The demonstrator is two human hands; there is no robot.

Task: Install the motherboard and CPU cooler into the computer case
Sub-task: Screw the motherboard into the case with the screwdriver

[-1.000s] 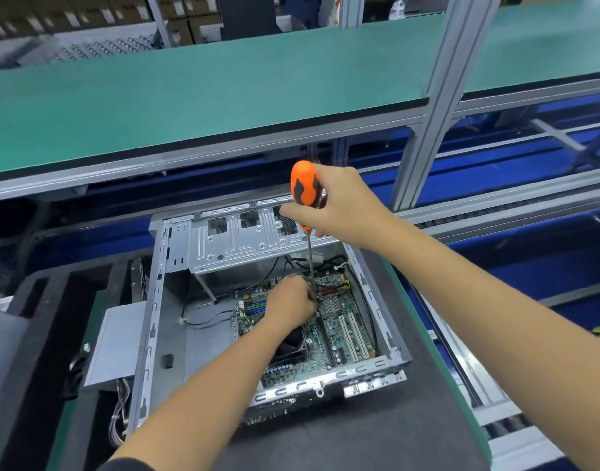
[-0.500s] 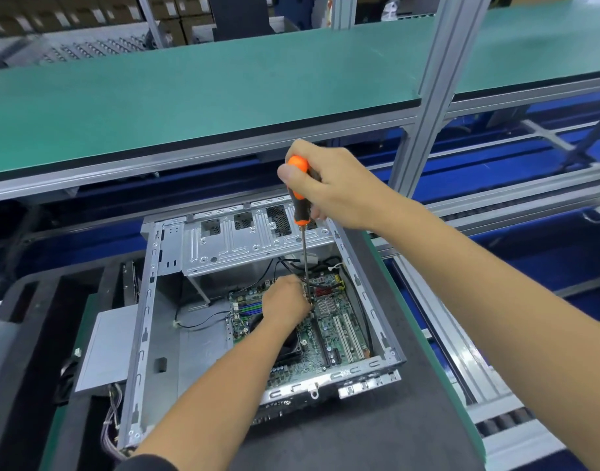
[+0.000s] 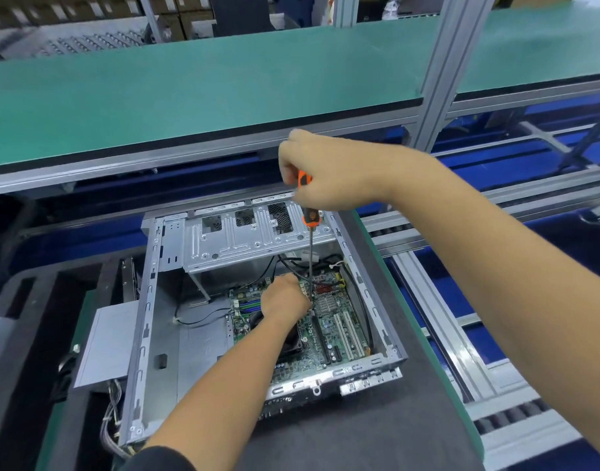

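A dark mat [image 3: 342,433] covers the workstation under a long green shelf [image 3: 190,86] carried on aluminium framing, with boxes blurred behind it. At the far left, black foam compartments [image 3: 26,328] border the mat, and a grey metal panel [image 3: 105,345] lies just beside the computer case [image 3: 145,317], with a bundle of wires [image 3: 110,413] hanging at its near corner. The case lies open on its side on the mat; its drive cage [image 3: 251,236] spans the far end, and the motherboard [image 3: 336,321] sits inside toward the right wall. The left hand [image 3: 285,297] reaches into the case with fingers curled down at the board by the CPU cooler [image 3: 288,341], mostly hidden beneath the forearm; what it pinches cannot be told. The right hand [image 3: 329,171] is wrapped round the orange handle of the screwdriver [image 3: 309,226], upright, tip at the board beside the left fingers. Right of the mat's green edge runs a roller conveyor [image 3: 509,416] over blue flooring.
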